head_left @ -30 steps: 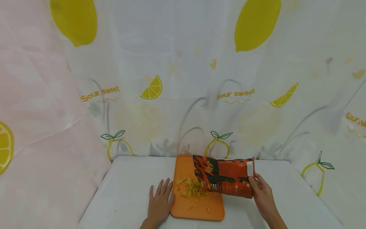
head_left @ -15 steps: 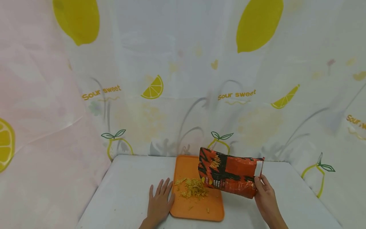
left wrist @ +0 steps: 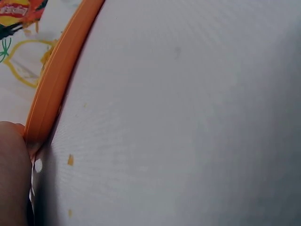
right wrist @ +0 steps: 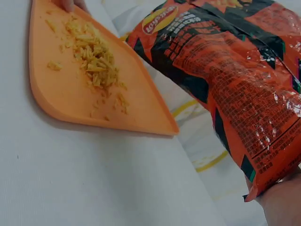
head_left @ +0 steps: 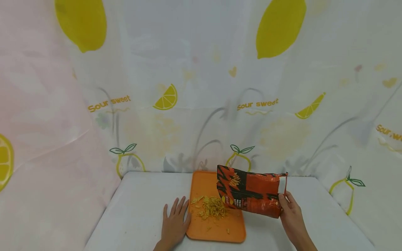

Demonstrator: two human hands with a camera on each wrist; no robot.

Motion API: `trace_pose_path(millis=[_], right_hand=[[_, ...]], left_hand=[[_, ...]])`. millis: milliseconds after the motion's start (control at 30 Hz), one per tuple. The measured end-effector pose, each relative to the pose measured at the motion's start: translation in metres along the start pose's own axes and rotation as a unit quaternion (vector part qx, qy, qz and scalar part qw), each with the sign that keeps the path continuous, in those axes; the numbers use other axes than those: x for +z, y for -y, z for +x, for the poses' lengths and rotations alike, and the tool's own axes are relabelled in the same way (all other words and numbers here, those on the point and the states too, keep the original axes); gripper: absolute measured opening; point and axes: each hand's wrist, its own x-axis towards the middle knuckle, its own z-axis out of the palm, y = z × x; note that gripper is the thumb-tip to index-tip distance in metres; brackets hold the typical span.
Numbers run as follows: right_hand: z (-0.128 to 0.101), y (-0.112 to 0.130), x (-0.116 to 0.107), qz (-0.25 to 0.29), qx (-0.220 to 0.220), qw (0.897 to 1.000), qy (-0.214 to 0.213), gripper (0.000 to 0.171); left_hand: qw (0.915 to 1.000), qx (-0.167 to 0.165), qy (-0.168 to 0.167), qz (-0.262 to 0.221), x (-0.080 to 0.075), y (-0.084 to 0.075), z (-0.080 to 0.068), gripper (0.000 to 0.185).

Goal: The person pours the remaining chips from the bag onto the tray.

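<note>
An orange tray lies on the white table, with a heap of yellow snack sticks on it. My right hand grips the bottom end of an orange-and-black snack bag, held sideways above the tray's right part with its mouth toward the heap. In the right wrist view the snack bag fills the upper right and the snack sticks lie on the tray. My left hand lies flat on the table, its fingers straight against the tray's left edge.
A lemon-print curtain hangs close behind and beside the table. A few stray crumbs lie on the table by the tray rim. The table's right edge runs near my right forearm.
My right hand has lifted the bag off the tray and swung it slightly to the right; between half a second ago and now it dipped a little. My left hand has stayed put.
</note>
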Motion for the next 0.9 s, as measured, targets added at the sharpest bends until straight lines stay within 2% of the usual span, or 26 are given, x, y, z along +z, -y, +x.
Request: trace_pose_path(millis=[67, 233, 400, 533, 700, 833, 900], right_hand=[[0.0003, -0.0006, 0.0004, 0.015, 0.008, 1.000, -0.004, 0.042], [0.0021, -0.0015, 0.0014, -0.034, 0.033, 0.999, -0.010, 0.052], [0.0005, -0.0008, 0.0003, 0.011, 0.025, 1.000, -0.012, 0.050], [-0.0003, 0.0018, -0.0012, -0.008, 0.025, 0.999, -0.020, 0.050], [-0.0005, 0.0046, -0.0010, 0.011, 0.033, 0.999, -0.021, 0.058], [-0.0003, 0.0042, 0.0002, -0.024, 0.040, 0.999, -0.026, 0.059], [-0.0006, 0.0038, 0.0008, -0.011, 0.044, 0.999, -0.025, 0.058]], left_hand=[[1.0000, 0.000, 0.000, -0.002, 0.0000, 0.0004, -0.0001, 0.054], [1.0000, -0.003, 0.004, -0.004, 0.0017, 0.0017, 0.0002, 0.055], [1.0000, -0.002, 0.006, -0.001, 0.0025, 0.0026, 0.0005, 0.055], [1.0000, -0.003, 0.007, -0.002, 0.0038, 0.0016, 0.0012, 0.055], [1.0000, 0.000, 0.002, -0.003, 0.0021, 0.0010, 0.0010, 0.055], [1.0000, -0.002, 0.003, -0.003, -0.0006, -0.0003, 0.0001, 0.055], [1.0000, -0.002, 0.005, -0.001, -0.0015, -0.0008, -0.0006, 0.055]])
